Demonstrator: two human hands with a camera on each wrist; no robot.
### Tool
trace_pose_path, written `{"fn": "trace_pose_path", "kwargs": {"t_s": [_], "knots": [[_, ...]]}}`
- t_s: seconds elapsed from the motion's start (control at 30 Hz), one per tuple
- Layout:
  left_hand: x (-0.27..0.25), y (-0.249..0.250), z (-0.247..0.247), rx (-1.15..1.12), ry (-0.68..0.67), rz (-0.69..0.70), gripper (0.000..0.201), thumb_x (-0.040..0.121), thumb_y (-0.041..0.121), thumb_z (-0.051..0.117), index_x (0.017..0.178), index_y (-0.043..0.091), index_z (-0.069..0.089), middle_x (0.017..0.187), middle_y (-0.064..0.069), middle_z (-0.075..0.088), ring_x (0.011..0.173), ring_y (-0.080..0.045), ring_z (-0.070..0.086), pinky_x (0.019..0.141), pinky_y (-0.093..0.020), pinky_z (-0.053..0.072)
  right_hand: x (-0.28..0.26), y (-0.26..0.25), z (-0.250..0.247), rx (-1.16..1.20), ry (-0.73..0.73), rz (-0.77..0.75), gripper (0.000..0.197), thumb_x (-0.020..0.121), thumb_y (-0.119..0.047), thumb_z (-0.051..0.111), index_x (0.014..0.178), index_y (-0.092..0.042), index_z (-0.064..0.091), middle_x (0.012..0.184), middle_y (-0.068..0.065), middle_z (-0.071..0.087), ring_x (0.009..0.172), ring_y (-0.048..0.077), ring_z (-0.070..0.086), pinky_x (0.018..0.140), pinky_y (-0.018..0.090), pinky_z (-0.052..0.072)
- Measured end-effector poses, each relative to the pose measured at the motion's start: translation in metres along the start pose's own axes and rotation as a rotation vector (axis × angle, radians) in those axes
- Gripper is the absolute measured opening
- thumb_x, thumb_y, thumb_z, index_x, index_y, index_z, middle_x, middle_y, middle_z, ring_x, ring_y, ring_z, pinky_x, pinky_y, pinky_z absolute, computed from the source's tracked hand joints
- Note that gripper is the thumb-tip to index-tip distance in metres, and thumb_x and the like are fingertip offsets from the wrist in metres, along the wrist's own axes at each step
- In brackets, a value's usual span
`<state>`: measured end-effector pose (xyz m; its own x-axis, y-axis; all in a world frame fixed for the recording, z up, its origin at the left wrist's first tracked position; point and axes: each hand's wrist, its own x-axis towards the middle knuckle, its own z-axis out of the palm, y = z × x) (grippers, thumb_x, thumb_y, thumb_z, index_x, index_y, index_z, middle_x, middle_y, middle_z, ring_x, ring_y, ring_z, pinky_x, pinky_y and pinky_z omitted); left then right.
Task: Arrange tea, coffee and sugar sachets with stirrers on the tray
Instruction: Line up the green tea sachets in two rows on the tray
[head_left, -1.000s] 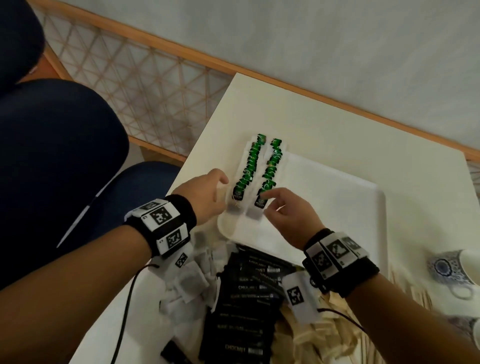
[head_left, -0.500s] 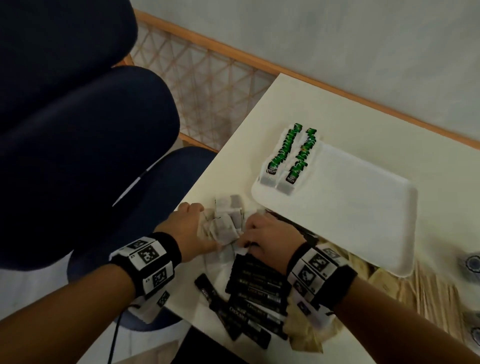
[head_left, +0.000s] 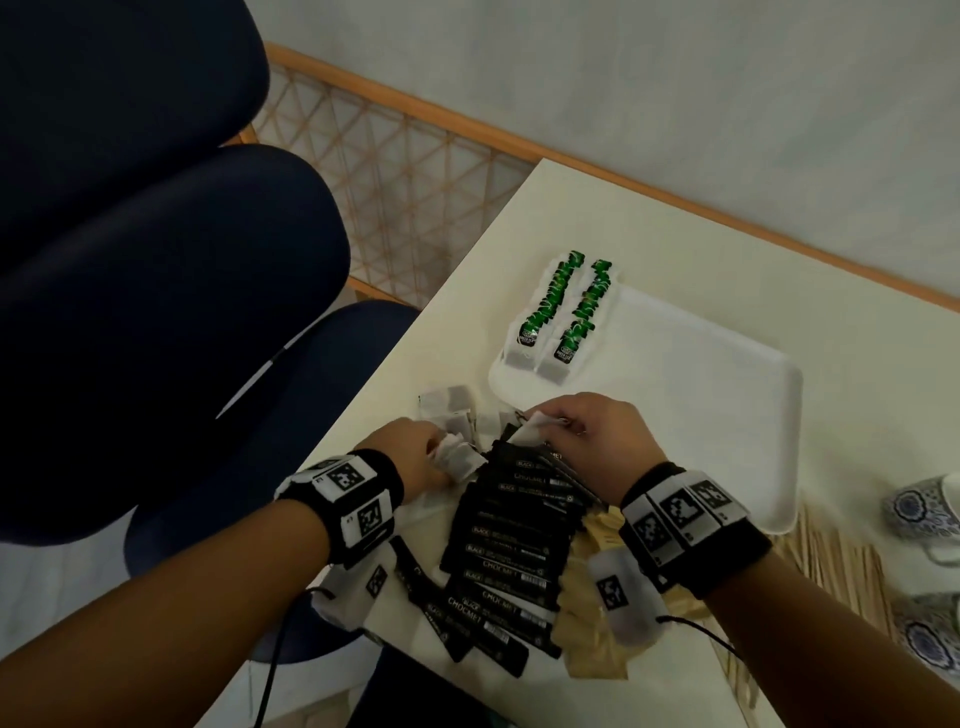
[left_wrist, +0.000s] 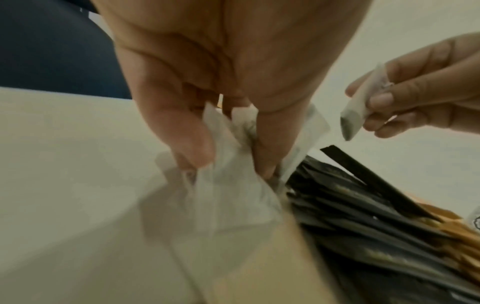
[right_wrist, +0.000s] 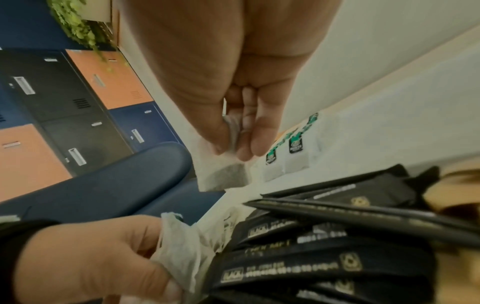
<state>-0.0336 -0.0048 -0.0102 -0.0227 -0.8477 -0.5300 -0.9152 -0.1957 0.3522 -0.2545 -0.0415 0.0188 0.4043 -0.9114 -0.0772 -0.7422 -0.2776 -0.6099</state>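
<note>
Two rows of green-tagged tea bags (head_left: 563, 312) lie at the left end of the white tray (head_left: 717, 395). Below the tray sits a heap of black coffee sachets (head_left: 514, 545), loose white tea bags (head_left: 449, 402) and brown sugar sachets (head_left: 592, 618). My left hand (head_left: 415, 462) grips a bunch of white tea bags (left_wrist: 228, 185) at the heap's left side. My right hand (head_left: 587, 441) pinches one tea bag (right_wrist: 221, 174) between thumb and fingers, lifted just over the coffee sachets. Wooden stirrers (head_left: 831, 566) lie to the right.
Blue patterned cups (head_left: 919, 514) stand at the right table edge. A dark blue chair (head_left: 156, 291) stands left of the table, close to its corner. A wooden-framed lattice panel (head_left: 395, 166) and pale wall run behind the table.
Both hands left the green tea bag rows on the tray and came down to the heap. Each has taken hold of white tea bags; the right has lifted one.
</note>
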Motion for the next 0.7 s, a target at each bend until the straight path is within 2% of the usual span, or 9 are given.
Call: {"fn": "trace_pose_path", "kwargs": {"t_s": [0.07, 0.13, 0.2, 0.27, 0.33, 0.43, 0.5, 0.6, 0.7], "knots": [[0.002, -0.005, -0.005, -0.041, 0.042, 0.022, 0.018, 0.083, 0.028, 0.066, 0.096, 0.017, 0.06, 0.091, 0.001, 0.057, 0.083, -0.017, 0.054, 0.068, -0.026, 0.039, -0.004, 0.001, -0.004, 0.014, 0.019, 0.02, 0.012, 0.089, -0.026, 0.064, 0.094, -0.029, 0.074, 0.094, -0.015, 0.067, 0.078, -0.003, 0.055, 0.07, 0.0, 0.036], [0.007, -0.007, -0.012, -0.053, 0.078, 0.048, 0.019, 0.082, 0.026, 0.067, 0.096, 0.014, 0.062, 0.093, -0.001, 0.057, 0.083, -0.018, 0.053, 0.069, -0.026, 0.039, -0.007, 0.003, -0.006, 0.04, 0.023, 0.043, 0.011, 0.088, -0.024, 0.064, 0.092, -0.028, 0.074, 0.091, -0.015, 0.066, 0.075, -0.005, 0.055, 0.069, 0.0, 0.036], [0.015, -0.005, -0.019, -0.029, 0.125, 0.055, 0.014, 0.082, 0.029, 0.067, 0.085, 0.017, 0.06, 0.095, -0.002, 0.051, 0.082, -0.019, 0.052, 0.068, -0.027, 0.038, -0.009, 0.005, -0.005, 0.037, 0.002, 0.061, 0.013, 0.089, -0.022, 0.063, 0.095, -0.027, 0.074, 0.094, -0.012, 0.068, 0.077, -0.003, 0.055, 0.069, 0.001, 0.036], [0.024, -0.001, -0.023, 0.012, 0.153, 0.009, 0.019, 0.08, 0.033, 0.066, 0.075, 0.022, 0.052, 0.1, -0.003, 0.044, 0.084, -0.02, 0.05, 0.068, -0.029, 0.04, -0.01, 0.007, -0.005, 0.038, -0.02, 0.07, 0.014, 0.089, -0.022, 0.063, 0.097, -0.027, 0.074, 0.094, -0.014, 0.068, 0.078, -0.005, 0.055, 0.069, 0.001, 0.036], [0.03, 0.001, -0.023, 0.01, 0.155, -0.055, 0.023, 0.075, 0.035, 0.069, 0.086, 0.024, 0.051, 0.106, -0.002, 0.04, 0.093, -0.02, 0.049, 0.074, -0.033, 0.046, -0.01, 0.006, -0.007, 0.066, -0.032, 0.076, 0.013, 0.089, -0.022, 0.064, 0.096, -0.026, 0.074, 0.087, -0.021, 0.066, 0.075, -0.01, 0.056, 0.068, 0.001, 0.037], [0.036, 0.003, -0.019, -0.004, 0.126, -0.086, 0.065, 0.065, 0.038, 0.077, 0.119, 0.024, 0.044, 0.123, -0.001, 0.037, 0.112, -0.02, 0.044, 0.091, -0.038, 0.047, -0.007, 0.006, -0.01, 0.051, -0.019, 0.059, 0.014, 0.089, -0.02, 0.063, 0.094, -0.027, 0.074, 0.092, -0.015, 0.066, 0.078, -0.006, 0.057, 0.07, 0.003, 0.038], [0.039, 0.005, -0.018, 0.0, 0.12, -0.068, 0.092, 0.062, 0.05, 0.079, 0.136, 0.022, 0.032, 0.134, -0.003, 0.033, 0.124, -0.024, 0.038, 0.099, -0.039, 0.042, -0.004, 0.008, -0.013, 0.008, -0.001, 0.057, 0.015, 0.09, -0.02, 0.062, 0.097, -0.027, 0.073, 0.096, -0.011, 0.065, 0.083, 0.002, 0.058, 0.073, 0.006, 0.039], [0.043, 0.011, -0.015, -0.056, 0.157, -0.087, 0.107, 0.057, 0.071, 0.072, 0.141, 0.021, 0.026, 0.137, -0.004, 0.034, 0.126, -0.026, 0.037, 0.099, -0.042, 0.041, 0.0, 0.012, -0.016, 0.013, 0.021, 0.081, 0.021, 0.093, -0.014, 0.056, 0.103, -0.024, 0.072, 0.095, -0.009, 0.06, 0.084, 0.007, 0.057, 0.074, 0.013, 0.041], [0.046, 0.017, -0.015, -0.042, 0.162, -0.121, 0.095, 0.06, 0.071, 0.07, 0.131, 0.019, 0.036, 0.128, -0.004, 0.042, 0.119, -0.025, 0.042, 0.094, -0.04, 0.044, 0.004, 0.016, -0.02, -0.002, 0.057, 0.067, 0.026, 0.092, -0.008, 0.054, 0.102, -0.023, 0.073, 0.085, -0.02, 0.053, 0.077, -0.004, 0.051, 0.07, 0.003, 0.035]]}}
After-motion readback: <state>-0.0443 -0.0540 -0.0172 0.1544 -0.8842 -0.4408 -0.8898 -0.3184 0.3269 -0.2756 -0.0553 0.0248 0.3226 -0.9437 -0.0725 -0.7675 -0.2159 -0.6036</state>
